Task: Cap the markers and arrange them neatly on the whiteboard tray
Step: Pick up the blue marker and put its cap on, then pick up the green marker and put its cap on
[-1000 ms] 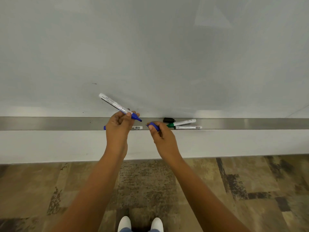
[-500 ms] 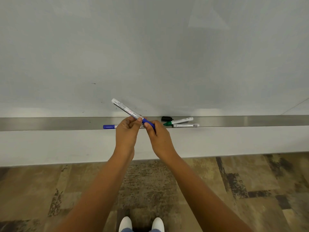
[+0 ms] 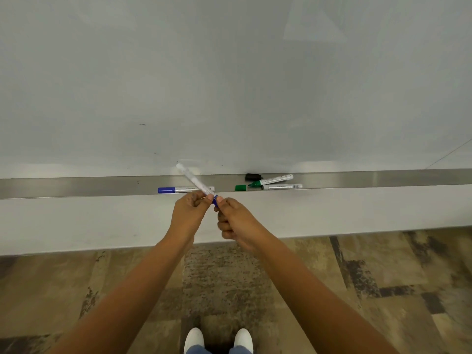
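Note:
My left hand (image 3: pixel 188 212) grips the white barrel of a blue marker (image 3: pixel 194 180), which tilts up to the left in front of the metal whiteboard tray (image 3: pixel 76 187). My right hand (image 3: pixel 233 221) pinches the blue cap (image 3: pixel 217 200) on that marker's lower end. A capped blue marker (image 3: pixel 176 189) lies on the tray behind my left hand. To the right lie a loose green cap (image 3: pixel 240 187), an uncapped green marker (image 3: pixel 272 180), another white marker (image 3: pixel 282 186) and a black cap (image 3: pixel 252 177).
The whiteboard (image 3: pixel 229 85) rises above the tray, with a white wall strip below it. Patterned carpet (image 3: pixel 383 277) covers the floor, and my white shoes (image 3: pixel 218 339) show at the bottom edge.
My hands came together and lowered below the tray edge. The blue cap in my right hand went onto the tip of the marker in my left hand.

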